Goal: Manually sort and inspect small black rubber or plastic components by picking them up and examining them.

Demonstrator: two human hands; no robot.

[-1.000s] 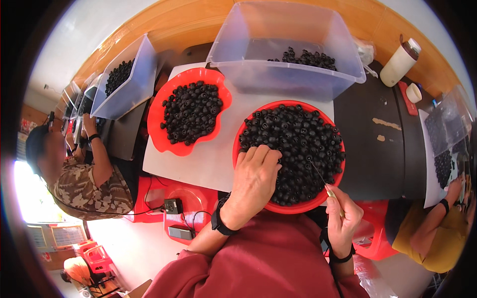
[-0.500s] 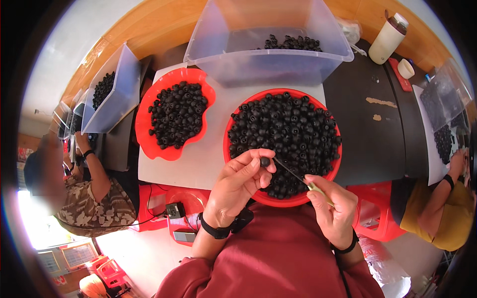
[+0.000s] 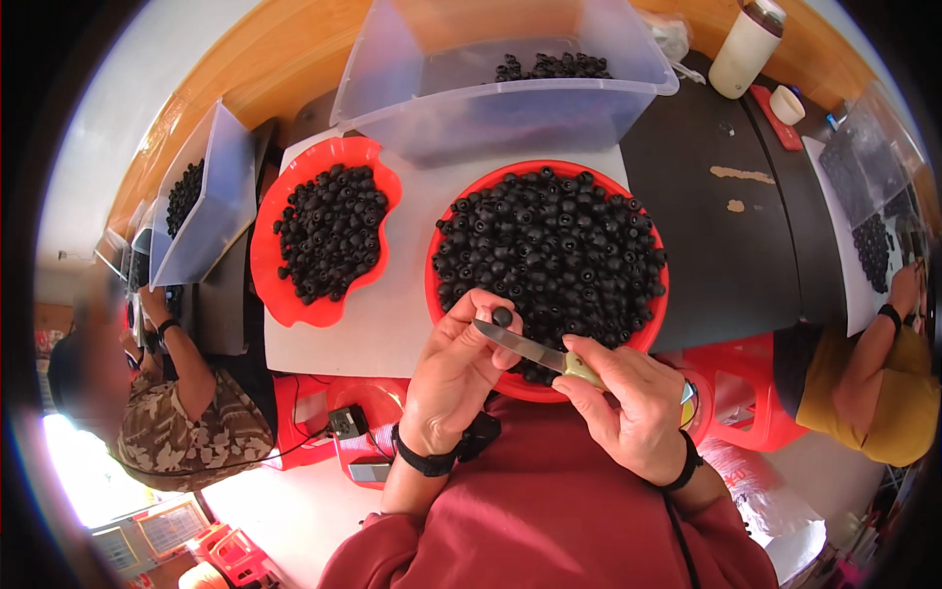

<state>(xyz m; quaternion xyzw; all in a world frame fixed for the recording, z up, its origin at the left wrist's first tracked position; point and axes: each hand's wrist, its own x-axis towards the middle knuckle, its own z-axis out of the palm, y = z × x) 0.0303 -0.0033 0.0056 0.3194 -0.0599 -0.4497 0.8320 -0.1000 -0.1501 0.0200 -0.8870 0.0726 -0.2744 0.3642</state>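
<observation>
Between thumb and fingers, my left hand [image 3: 453, 358] pinches one small round black part [image 3: 502, 316]. My right hand [image 3: 628, 402] is closed round the pale green handle of a small knife [image 3: 525, 346]. The blade points left, its tip lying close below the black part by my left thumb; whether it touches cannot be told. Both hands are over the near edge of a round red basin [image 3: 659, 312], which is heaped with black parts [image 3: 549, 236], several showing a hole. To the left, a wavy-edged red tray [image 3: 270, 280] contains more such parts [image 3: 334, 231].
A clear plastic bin [image 3: 491, 118] with some black parts stands behind the basin. At the far right are a white bottle [image 3: 743, 54] and a small white cup [image 3: 786, 105]. Co-workers sit at left [image 3: 196, 422] and right [image 3: 863, 393], near another bin [image 3: 201, 211] and red stools [image 3: 751, 393].
The knife has turned so its blade's flat side shows, and its tip has moved left toward my left thumb. My right hand has moved left with it. The view has shifted slightly.
</observation>
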